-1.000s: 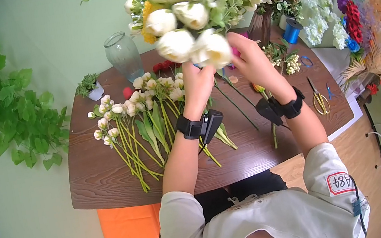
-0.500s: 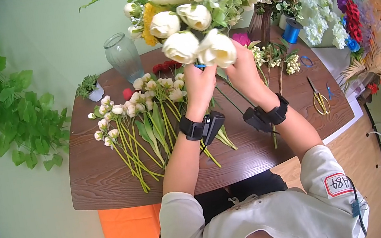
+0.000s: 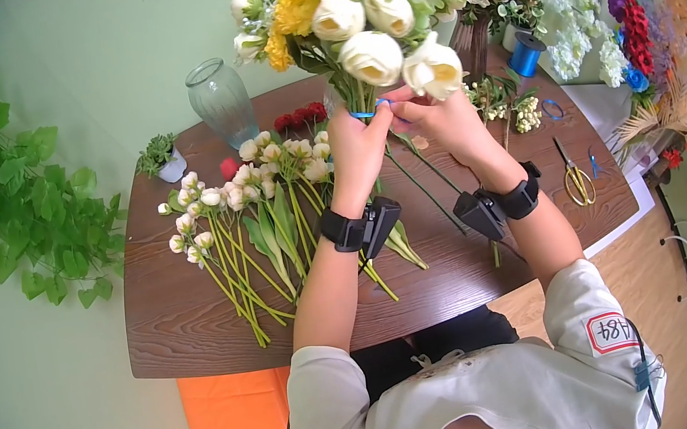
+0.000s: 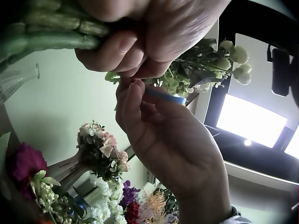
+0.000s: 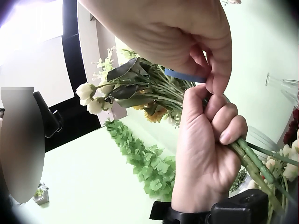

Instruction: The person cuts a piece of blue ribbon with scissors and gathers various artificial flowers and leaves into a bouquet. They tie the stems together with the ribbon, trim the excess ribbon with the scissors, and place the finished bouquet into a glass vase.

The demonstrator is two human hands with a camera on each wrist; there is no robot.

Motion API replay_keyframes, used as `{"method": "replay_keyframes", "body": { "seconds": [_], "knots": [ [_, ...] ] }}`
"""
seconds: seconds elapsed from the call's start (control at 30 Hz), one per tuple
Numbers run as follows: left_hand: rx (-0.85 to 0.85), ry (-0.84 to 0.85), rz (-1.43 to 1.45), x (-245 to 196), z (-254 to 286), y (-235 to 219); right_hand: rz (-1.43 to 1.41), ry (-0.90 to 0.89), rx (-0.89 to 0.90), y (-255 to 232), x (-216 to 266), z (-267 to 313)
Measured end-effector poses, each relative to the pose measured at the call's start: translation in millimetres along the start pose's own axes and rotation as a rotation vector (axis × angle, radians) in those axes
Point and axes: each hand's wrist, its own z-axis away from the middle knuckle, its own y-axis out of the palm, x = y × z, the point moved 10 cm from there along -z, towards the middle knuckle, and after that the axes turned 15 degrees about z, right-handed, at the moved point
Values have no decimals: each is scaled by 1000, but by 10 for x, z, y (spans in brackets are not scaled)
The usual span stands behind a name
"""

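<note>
My left hand (image 3: 359,151) grips the green stems of a bouquet of white (image 3: 371,58) and yellow flowers (image 3: 297,10), held above the table. A blue ribbon (image 3: 362,114) lies at the stems by the left thumb. The right hand (image 3: 443,122) is beside it, its fingertips pinching the ribbon. In the left wrist view the right hand (image 4: 175,144) holds the blue strip (image 4: 164,96) close to the left fingers. The right wrist view shows the left hand (image 5: 210,144) curled round the stems (image 5: 254,163), the ribbon (image 5: 184,75) running under the right hand (image 5: 187,37).
On the wooden table (image 3: 200,327) lie white-flowered stems (image 3: 234,259), red flowers (image 3: 301,117), berry sprigs (image 3: 527,115) and scissors (image 3: 578,184). A glass vase (image 3: 222,103), small potted plant (image 3: 164,158), blue ribbon spool (image 3: 526,56) and vase of pink flowers (image 3: 473,41) stand behind.
The bouquet has tilted and shifted right, exposing the ribbon and more yellow flowers. My right hand moved in to the stems, then slightly right, with its fingertips now at the ribbon.
</note>
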Motion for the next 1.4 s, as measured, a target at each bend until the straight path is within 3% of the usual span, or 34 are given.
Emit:
{"method": "replay_keyframes", "body": {
  "seconds": [0.1, 0.23, 0.33, 0.4, 0.6, 0.83, 1.0, 1.13, 1.2, 1.4],
  "knots": [
    [-95, 61, -171, -34, -2, -126, 95, 65, 33, 3, -43, 9],
    [-98, 77, -154, -14, -5, -135, 184, 93, 103, 35, 14, 30],
    [-91, 64, -194, 10, -13, -140, -22, 189, 182, 107, -18, 64],
    [-34, 77, -73, 5, -9, -72, -177, 361, 255, 171, -236, 90],
    [-34, 23, -59, 57, -4, -80, -534, 381, 532, 350, -251, 125],
    [-41, -155, 81, 50, 73, 9, -312, 249, 312, 215, -259, 58],
    [-71, -258, 184, 140, 105, 18, 49, 111, 133, 97, -207, 5],
    [-36, -269, 207, 164, 108, 44, 81, 56, 59, 69, -235, 3],
    [-47, -271, 201, 156, 106, 38, 85, -102, -20, 3, -91, 30],
    [-64, -258, 175, 141, 92, -19, 238, -212, 49, 39, 80, 69]
  ]
}}
